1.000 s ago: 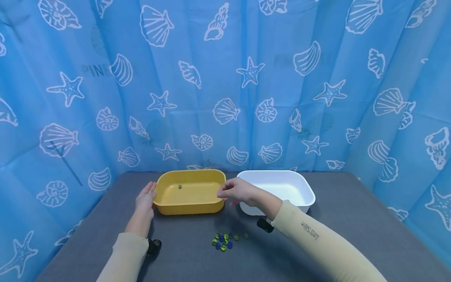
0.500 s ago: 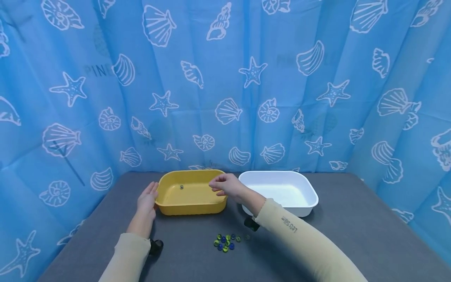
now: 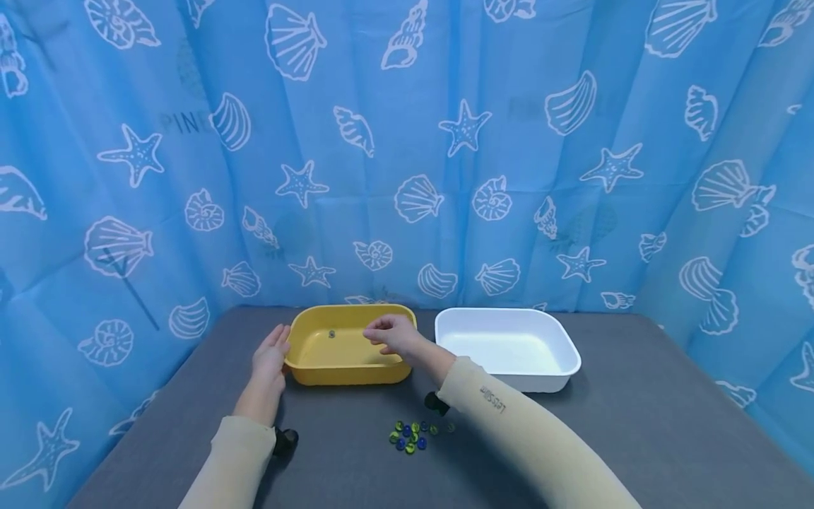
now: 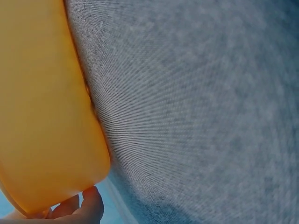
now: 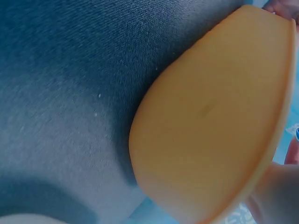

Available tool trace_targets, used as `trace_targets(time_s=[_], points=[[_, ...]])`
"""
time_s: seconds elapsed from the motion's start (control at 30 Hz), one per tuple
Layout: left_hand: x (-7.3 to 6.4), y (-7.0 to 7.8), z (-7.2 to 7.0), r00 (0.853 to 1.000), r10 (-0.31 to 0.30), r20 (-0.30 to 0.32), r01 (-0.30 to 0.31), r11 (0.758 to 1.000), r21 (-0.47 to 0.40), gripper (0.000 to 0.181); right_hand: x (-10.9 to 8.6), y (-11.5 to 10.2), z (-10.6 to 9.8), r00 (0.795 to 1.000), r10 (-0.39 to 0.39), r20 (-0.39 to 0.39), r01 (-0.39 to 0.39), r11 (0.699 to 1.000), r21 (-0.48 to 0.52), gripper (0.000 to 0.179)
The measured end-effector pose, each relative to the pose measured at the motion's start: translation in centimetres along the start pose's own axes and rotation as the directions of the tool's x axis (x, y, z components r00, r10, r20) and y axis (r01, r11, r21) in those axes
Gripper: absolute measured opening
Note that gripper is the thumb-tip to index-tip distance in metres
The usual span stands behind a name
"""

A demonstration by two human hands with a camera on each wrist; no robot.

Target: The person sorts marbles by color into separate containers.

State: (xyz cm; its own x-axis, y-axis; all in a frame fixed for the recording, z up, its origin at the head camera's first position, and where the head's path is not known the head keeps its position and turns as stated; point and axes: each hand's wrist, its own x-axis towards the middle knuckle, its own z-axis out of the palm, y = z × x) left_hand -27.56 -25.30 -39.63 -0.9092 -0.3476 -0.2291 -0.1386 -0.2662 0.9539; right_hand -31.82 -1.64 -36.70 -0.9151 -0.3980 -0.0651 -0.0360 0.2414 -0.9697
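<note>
A yellow basin (image 3: 350,377) stands on the table, with one small dark marble (image 3: 332,334) inside near its left part. My left hand (image 3: 270,360) rests at the basin's left end, fingers extended along the wall; in the left wrist view its fingertips (image 4: 93,200) touch the wall below the rim. Over the right part of the basin is my right hand (image 3: 396,335), thumb and fingertips brought together. A bit of a blue marble (image 5: 297,134) shows at its fingers in the right wrist view, largely cut off by the frame edge.
Several blue and yellow-green marbles (image 3: 410,438) lie loosely grouped on the grey table (image 3: 343,452) in front of the basin. To the right stands a white basin (image 3: 509,382). A blue shell-print curtain (image 3: 407,268) hangs behind the table.
My right hand has moved left, from the yellow basin's right rim to above its inside. The left hand stays at the basin's left end. The view has shifted slightly.
</note>
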Motion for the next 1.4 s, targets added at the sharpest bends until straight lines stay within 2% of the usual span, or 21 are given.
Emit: trace_targets(time_s=[0.23, 0.5, 0.67, 0.77, 0.97, 1.07, 1.17, 1.27, 1.4], points=[[0.2, 0.1, 0.4, 1.000, 0.008, -0.013, -0.007, 1.000, 0.016, 0.052, 1.1, 0.4, 1.0, 0.999, 0.029, -0.027, -0.030, 0.997, -0.071, 0.017], [-0.1, 0.4, 0.8, 1.000, -0.001, -0.009, 0.001, 1.000, 0.018, 0.052, 2.6, 1.3, 1.6, 0.990, 0.128, -0.066, -0.137, 0.977, -0.164, 0.011], [0.1, 0.3, 0.8, 1.000, 0.003, -0.006, -0.003, 1.000, 0.008, 0.053, 3.6, 2.2, 1.5, 0.985, 0.163, -0.063, -0.172, 0.965, -0.197, 0.009], [0.1, 0.2, 0.8, 1.000, 0.010, 0.002, -0.010, 1.000, 0.002, 0.053, 3.9, 2.4, 1.5, 0.986, 0.160, -0.050, -0.167, 0.957, -0.238, 0.007], [-0.1, 0.2, 0.9, 1.000, 0.002, -0.013, -0.002, 1.000, 0.001, 0.053, 4.3, 2.7, 1.7, 0.991, 0.133, -0.021, -0.130, 0.904, -0.407, 0.007], [-0.2, 0.2, 0.9, 1.000, -0.005, -0.022, 0.005, 1.000, 0.003, 0.052, 4.5, 2.8, 1.9, 0.990, 0.137, -0.028, -0.136, 0.889, -0.437, 0.008], [-0.3, 0.2, 0.8, 1.000, -0.008, -0.021, 0.008, 1.000, 0.009, 0.052, 4.7, 2.8, 1.9, 0.988, 0.146, -0.043, -0.151, 0.903, -0.402, 0.011], [-0.2, 0.2, 0.6, 1.000, -0.010, -0.018, 0.010, 1.000, 0.006, 0.052, 4.6, 2.7, 1.9, 0.988, 0.135, -0.079, -0.153, 0.938, -0.312, 0.015], [-0.2, 0.2, 0.3, 1.000, -0.012, -0.018, 0.012, 1.000, -0.008, 0.052, 4.2, 2.0, 1.8, 0.990, 0.050, -0.131, -0.076, 0.976, -0.204, 0.019]])
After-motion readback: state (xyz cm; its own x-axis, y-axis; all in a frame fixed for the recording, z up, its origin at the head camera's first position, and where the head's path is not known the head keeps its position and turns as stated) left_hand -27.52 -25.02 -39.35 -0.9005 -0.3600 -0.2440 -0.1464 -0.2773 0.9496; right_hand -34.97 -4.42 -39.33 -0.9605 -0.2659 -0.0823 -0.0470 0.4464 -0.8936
